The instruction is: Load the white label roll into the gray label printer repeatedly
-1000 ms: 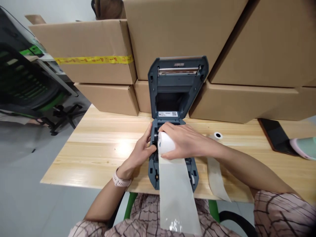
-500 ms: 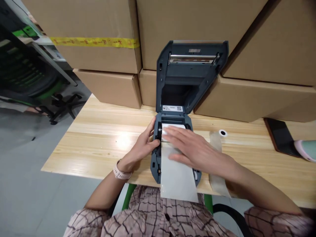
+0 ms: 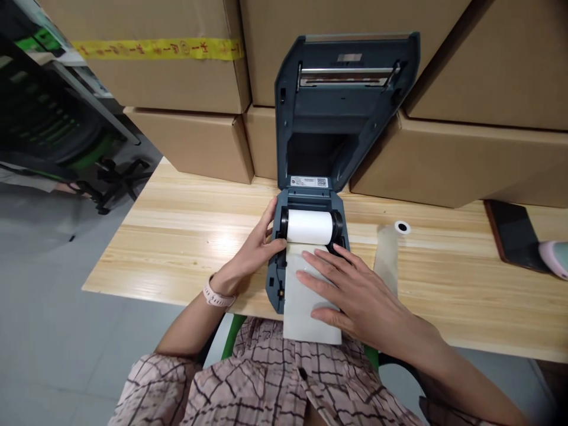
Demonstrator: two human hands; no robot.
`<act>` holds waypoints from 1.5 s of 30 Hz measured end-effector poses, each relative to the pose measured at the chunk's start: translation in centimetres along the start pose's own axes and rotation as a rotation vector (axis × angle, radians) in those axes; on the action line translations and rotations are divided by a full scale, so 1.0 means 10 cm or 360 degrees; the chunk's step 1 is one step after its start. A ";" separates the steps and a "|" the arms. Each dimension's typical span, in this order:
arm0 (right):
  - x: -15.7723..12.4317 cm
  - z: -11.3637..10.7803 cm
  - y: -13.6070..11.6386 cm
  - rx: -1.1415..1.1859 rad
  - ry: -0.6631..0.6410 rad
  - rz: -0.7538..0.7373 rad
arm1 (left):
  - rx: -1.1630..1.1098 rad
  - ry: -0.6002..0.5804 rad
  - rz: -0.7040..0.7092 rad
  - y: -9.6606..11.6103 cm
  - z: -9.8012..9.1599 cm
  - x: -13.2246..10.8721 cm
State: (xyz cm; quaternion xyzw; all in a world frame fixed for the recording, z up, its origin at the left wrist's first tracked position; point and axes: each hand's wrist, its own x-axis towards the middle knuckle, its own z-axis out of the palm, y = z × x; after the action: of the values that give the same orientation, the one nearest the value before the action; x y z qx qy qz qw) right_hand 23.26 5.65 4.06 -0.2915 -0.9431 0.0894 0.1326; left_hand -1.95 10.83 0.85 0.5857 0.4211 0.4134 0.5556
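Note:
A dark grey label printer (image 3: 310, 148) stands on the wooden table (image 3: 186, 236) with its lid raised. A white paper roll (image 3: 309, 226) sits in its bay between two black holders. The paper strip (image 3: 306, 307) runs from the roll toward me over the printer's front. My left hand (image 3: 255, 251) grips the printer's left side wall at the roll holder. My right hand (image 3: 355, 290) lies flat on the strip, fingers stretched out and spread.
Stacked cardboard boxes (image 3: 465, 154) line the back of the table, one with yellow tape (image 3: 155, 48). A second small roll with a loose strip (image 3: 390, 248) lies right of the printer. A dark phone (image 3: 515, 234) and a pink object (image 3: 554, 257) lie far right. Office chairs (image 3: 53, 142) stand at left.
My right hand set the roll down into the printer bay, let go of it and slid back to lie flat on the strip. The strip now hangs shorter over the front edge.

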 end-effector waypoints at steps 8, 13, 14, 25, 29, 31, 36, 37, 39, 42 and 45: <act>-0.16 0.05 -0.23 0.0025 0.0130 0.0084 | 0.0456 -0.0095 0.0029 0.20 0.11 -0.27; -0.33 -0.26 -0.10 0.0363 0.0051 0.0047 | 0.0650 -0.0056 0.0010 0.19 0.26 -0.67; -0.33 -0.34 -0.02 0.0423 0.0118 0.0046 | 0.0633 -0.0025 -0.0007 0.17 0.29 -0.72; 1.08 -1.14 1.30 0.0930 0.1143 0.0606 | 0.0331 0.0189 0.0007 0.01 0.37 -0.79; 1.19 -1.10 1.17 0.0787 0.1091 0.0462 | 0.0273 0.0256 0.0058 -0.07 0.40 -0.82; 1.00 -0.99 0.93 0.0646 0.1207 0.0347 | 0.0237 0.0304 0.0112 -0.12 0.39 -0.83; 0.29 -0.59 0.35 0.0479 0.0896 -0.0056 | 0.0174 0.0698 0.0518 -0.08 0.31 -0.76; 0.16 -0.49 0.28 0.0407 0.0809 -0.0108 | 0.0225 0.0827 0.0662 -0.05 0.32 -0.73; -0.03 -0.28 0.16 0.0307 0.0743 -0.0124 | 0.0415 0.1037 0.1009 0.03 0.35 -0.70; -0.16 0.00 0.04 0.0340 0.0843 0.0000 | 0.0828 0.0901 0.1273 0.06 0.42 -0.70; -0.17 0.19 -0.09 0.0492 0.1038 0.0171 | 0.1056 0.0604 0.1212 -0.03 0.46 -0.73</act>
State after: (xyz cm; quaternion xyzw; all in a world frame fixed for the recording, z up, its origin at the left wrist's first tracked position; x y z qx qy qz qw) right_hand 23.54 3.77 2.18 -0.3302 -0.8099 0.1400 0.4641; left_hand 0.21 2.48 0.24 0.7560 0.3799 0.5290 0.0658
